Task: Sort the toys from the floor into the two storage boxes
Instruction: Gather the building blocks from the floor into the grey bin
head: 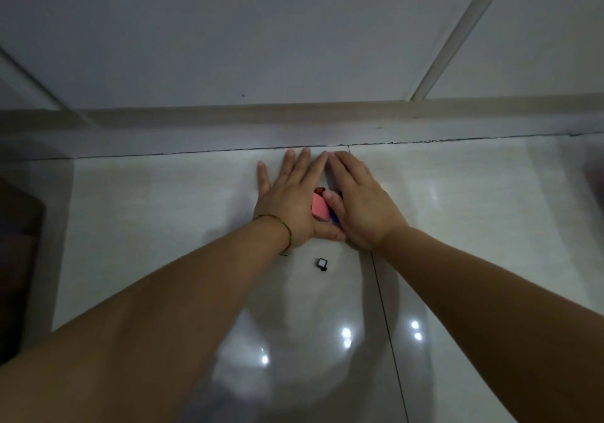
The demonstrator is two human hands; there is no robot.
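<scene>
Toys: a pink piece (319, 208), a red bit (319, 190) just above it and a blue piece (334, 216) on its right. All three are bunched in the gap between my hands, centre of frame, on the floor (163, 210) near the wall base. They're mostly covered, so I can't tell their shapes.

Left hand (287, 200): flat, palm down, fingers straight and spread, tips at the floor/skirting joint. Its thumb runs along the floor under the pink piece toward my right hand. Nothing is gripped; it walls the toys in from the left.

Right hand (362, 207): also flat, fingers straight and together, angled up-left so the fingertips meet my left fingertips. The thumb rests on the pink/blue pieces. It isn't curled round anything and covers the toys from the right.

A small black square piece (322, 263) with a pale face lies loose on the tile just below my hands, apart from both.

There's a thin bracelet (283, 225) on my left wrist. A grout line (384, 308) runs from under my right wrist to the lower edge. The tile is glossy, with lamp reflections lower centre.

A beige skirting (196, 118) crosses the frame above my fingertips, with grey wall (261, 30) over it. A pale strip (457, 37) runs diagonally at upper right. There's a dark object (16, 259) at the left edge; I can't tell what it is.
</scene>
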